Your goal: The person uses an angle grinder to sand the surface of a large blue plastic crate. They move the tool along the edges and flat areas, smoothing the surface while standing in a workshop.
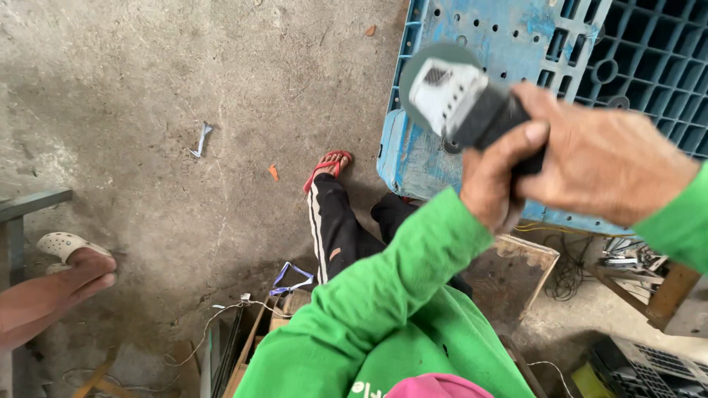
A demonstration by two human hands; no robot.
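The grey-and-black handheld angle grinder with a round dark disc [461, 99] was up in the air at upper centre-right, over the edge of a blue plastic pallet [509, 37]. Its grey head w/ the disc pointed up-left, blurred; the black body ran down-right into both hands. The right hand [605, 166] was wrapped from above around the black body, fingers curled shut on it, thumb across the top toward the head. The left hand [490, 180] sat just below and in front, closed on the underside of the same body, thumb pressed up against the black casing. So the grinder stuck out up-left of both hands, only its rear part covered by them. How tight each grip was, can't tell beyond fingers being fully curled.

Both arms wore bright green sleeves [383, 295]; the left forearm rose from bottom centre, the right came in from the right edge. Below: black trousers w/ white side stripes [328, 228] and a red flip-flop [328, 166] on bare grey concrete floor [184, 74]. The pallet lay flat on the floor, touching nothing of the grinder as far as seen.

Further out: a wooden box frame [527, 258] just right of the legs, tangled wires [568, 269] beside it, thin white cable [221, 313] at lower left. At the left edge another person's bare foot in a white clog [70, 254], well apart from the hands.
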